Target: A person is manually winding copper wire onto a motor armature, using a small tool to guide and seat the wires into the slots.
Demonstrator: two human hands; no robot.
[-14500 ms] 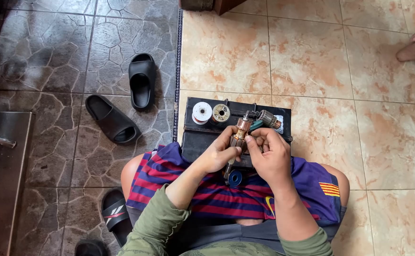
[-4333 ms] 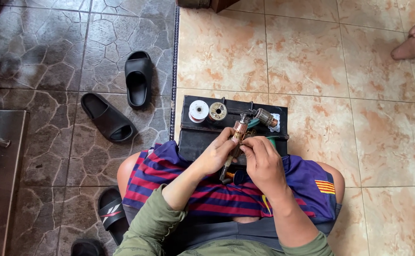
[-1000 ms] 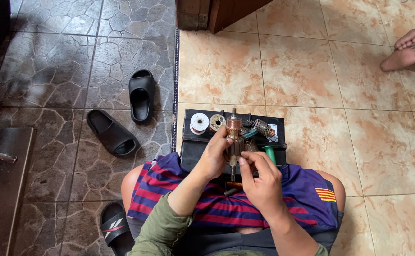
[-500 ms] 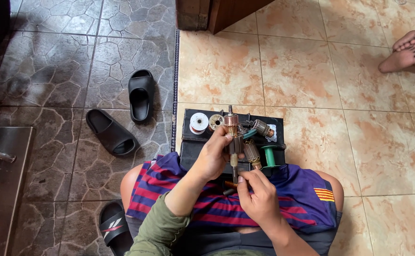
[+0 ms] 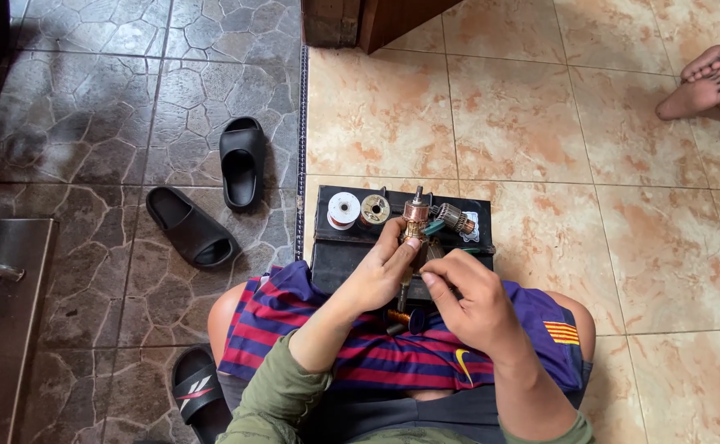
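I sit on the floor with a black box [image 5: 333, 256] in front of my knees. My left hand [image 5: 382, 269] grips a copper-wound motor armature [image 5: 415, 216] and holds it upright over the box, shaft pointing down toward my lap. My right hand [image 5: 468, 299] is just right of the shaft with its fingers curled, the index fingertip close to the armature's lower part. Whether it pinches anything is hidden. A second armature [image 5: 456, 218] and a green-handled tool [image 5: 434, 228] lie on the box behind the held one.
A white spool [image 5: 343, 210] and a tan spool [image 5: 375, 210] stand on the box's far left. Black slippers [image 5: 241, 162] [image 5: 189, 227] lie on the dark stone floor at left, another [image 5: 198, 395] by my leg. Another person's bare feet [image 5: 703, 80] rest at the far right. A wooden door frame [image 5: 360, 20] stands ahead.
The armature now stands more upright in my left hand. My right hand left it, dropped toward my lap, then came back up beside the shaft.
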